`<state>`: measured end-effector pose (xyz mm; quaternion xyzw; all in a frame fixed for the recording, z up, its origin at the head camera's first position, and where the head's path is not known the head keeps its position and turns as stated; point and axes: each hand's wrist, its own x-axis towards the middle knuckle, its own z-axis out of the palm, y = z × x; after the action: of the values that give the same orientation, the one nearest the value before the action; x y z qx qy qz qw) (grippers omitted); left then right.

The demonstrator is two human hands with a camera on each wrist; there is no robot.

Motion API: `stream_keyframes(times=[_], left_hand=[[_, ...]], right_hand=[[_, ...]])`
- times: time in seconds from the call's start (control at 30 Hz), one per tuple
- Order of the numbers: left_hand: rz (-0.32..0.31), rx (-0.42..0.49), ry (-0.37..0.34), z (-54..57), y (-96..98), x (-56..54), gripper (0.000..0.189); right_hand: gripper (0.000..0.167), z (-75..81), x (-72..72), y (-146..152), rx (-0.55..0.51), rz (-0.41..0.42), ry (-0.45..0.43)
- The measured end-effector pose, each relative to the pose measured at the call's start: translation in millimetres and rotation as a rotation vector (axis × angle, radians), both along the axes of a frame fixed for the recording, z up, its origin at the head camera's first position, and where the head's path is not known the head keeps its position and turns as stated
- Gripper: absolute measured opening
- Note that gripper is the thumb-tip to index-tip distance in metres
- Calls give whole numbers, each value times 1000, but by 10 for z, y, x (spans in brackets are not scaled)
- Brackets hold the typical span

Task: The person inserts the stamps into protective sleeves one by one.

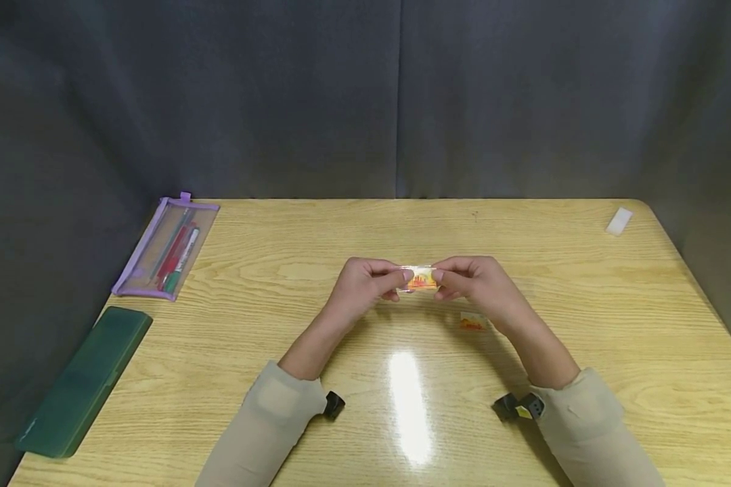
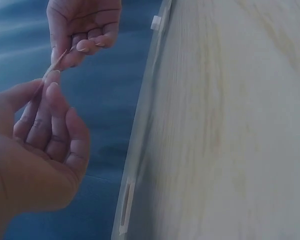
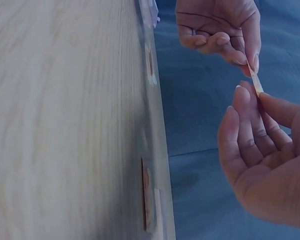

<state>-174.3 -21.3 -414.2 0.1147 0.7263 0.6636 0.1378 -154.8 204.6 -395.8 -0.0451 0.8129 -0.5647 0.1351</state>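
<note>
A small flat piece with yellow and orange print and shiny clear edges point(image 1: 423, 278) is held up over the table between both hands. My left hand point(image 1: 368, 284) pinches its left end between thumb and fingers. At its right end, my right hand point(image 1: 475, 284) pinches it the same way. Seen edge-on in the left wrist view, the printed piece point(image 2: 54, 66) looks thin. Below the right hand, a second small orange-printed piece point(image 1: 473, 321) lies on the table.
A wood-grain table point(image 1: 250, 406) fills the lower view, with dark curtains point(image 1: 280, 101) around it. On the left lie a purple-edged mesh pouch point(image 1: 167, 247) with pens inside and a dark green case point(image 1: 88, 382). A white block point(image 1: 618, 221) sits near the back right corner.
</note>
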Motion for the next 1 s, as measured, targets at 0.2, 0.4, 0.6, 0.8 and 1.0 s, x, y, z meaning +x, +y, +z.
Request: stream_keyframes(times=[0.2, 0.4, 0.6, 0.8, 1.0], left_hand=[[-17, -10, -18, -10, 8, -16, 19], [-21, -14, -9, -14, 19, 4, 19], [-12, -22, -7, -5, 18, 9, 20], [-4, -38, -10, -2, 24, 21, 21], [11, -38, -22, -4, 38, 30, 21]], right_hand=[[28, -11, 1, -13, -2, 2, 13], [28, -34, 14, -44, -30, 1, 4], [29, -48, 16, -55, -14, 1, 8], [29, -40, 18, -52, 11, -3, 8], [28, -31, 15, -52, 2, 0, 16]])
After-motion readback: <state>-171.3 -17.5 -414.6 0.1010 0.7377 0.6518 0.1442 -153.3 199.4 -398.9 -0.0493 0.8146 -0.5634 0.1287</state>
